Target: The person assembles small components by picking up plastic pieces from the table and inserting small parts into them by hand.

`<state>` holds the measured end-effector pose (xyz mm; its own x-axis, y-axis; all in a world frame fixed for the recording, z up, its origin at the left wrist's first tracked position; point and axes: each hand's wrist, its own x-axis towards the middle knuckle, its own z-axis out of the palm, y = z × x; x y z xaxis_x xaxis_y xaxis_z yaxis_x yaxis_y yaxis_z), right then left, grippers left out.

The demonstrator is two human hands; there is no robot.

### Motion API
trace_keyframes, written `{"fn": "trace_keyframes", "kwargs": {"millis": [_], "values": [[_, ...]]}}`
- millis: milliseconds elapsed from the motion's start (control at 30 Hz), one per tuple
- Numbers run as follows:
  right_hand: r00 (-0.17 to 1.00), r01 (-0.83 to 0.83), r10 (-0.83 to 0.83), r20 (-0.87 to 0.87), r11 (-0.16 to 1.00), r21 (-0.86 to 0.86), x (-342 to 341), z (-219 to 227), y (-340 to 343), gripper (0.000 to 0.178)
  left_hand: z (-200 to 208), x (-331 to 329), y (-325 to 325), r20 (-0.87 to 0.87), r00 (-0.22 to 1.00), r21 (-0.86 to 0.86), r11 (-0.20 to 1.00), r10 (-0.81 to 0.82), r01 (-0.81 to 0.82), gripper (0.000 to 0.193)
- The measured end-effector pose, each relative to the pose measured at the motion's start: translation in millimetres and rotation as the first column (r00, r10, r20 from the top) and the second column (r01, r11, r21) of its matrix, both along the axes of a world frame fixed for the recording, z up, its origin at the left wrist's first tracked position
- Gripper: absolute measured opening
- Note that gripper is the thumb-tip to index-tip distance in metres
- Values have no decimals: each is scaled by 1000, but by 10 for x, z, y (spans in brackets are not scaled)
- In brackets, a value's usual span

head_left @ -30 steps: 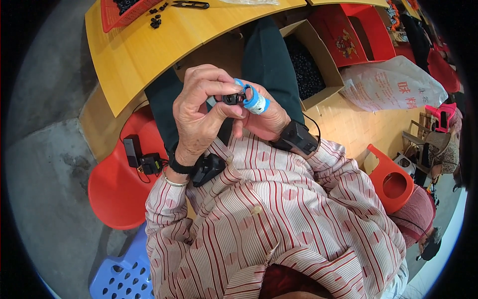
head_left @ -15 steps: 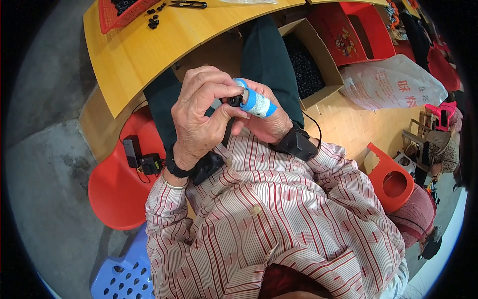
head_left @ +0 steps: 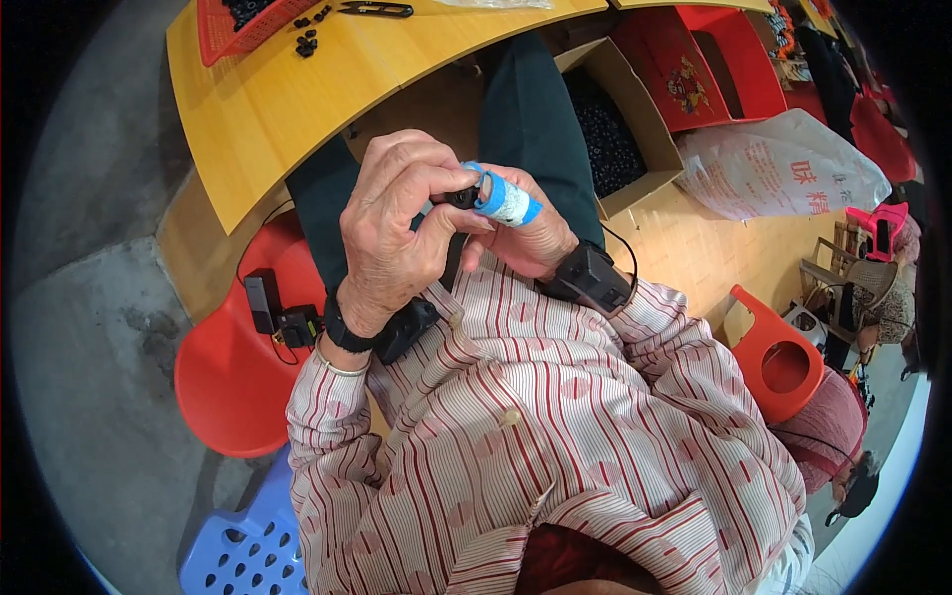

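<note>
Pinching one small black part (head_left: 462, 196), left hand (head_left: 397, 233) closed; right hand (head_left: 526, 233) grips one blue-capped tube (head_left: 506, 201).

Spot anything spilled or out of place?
A few small black parts lie loose on the yellow table beside the red basket. Otherwise nothing odd: both hands hold a blue-taped piece.

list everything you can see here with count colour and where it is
small part: one, black, pinched in the left hand's fingertips
table: one, yellow wood, top left
basket: one, red, on the table's far edge
cardboard box: one, brown, holding small black pieces, beside the knee
red boxes: two, top right
plastic bag: one, white, right
red stools: two, left and right
blue stool: one, bottom left
left hand: one, wristband
right hand: one, blue-and-white taped finger
</note>
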<state>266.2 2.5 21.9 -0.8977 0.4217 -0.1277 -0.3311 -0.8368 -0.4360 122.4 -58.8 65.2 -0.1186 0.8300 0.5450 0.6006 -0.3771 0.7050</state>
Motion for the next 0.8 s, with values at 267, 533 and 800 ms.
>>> {"fn": "trace_keyframes", "kwargs": {"millis": [267,533,800], "values": [[995,64,-73,68,989,135,1,70,5,38,-34,34,-9,9,999,-17,998,53,-53,32],[946,123,-271,176,805,580,-16,16,-5,26,17,87,-200,491,866,-376,920,95,113,64],[928,90,-344,139,571,816,34,65,10,30,52,92,-277,343,938,-307,949,45,66,63]]}}
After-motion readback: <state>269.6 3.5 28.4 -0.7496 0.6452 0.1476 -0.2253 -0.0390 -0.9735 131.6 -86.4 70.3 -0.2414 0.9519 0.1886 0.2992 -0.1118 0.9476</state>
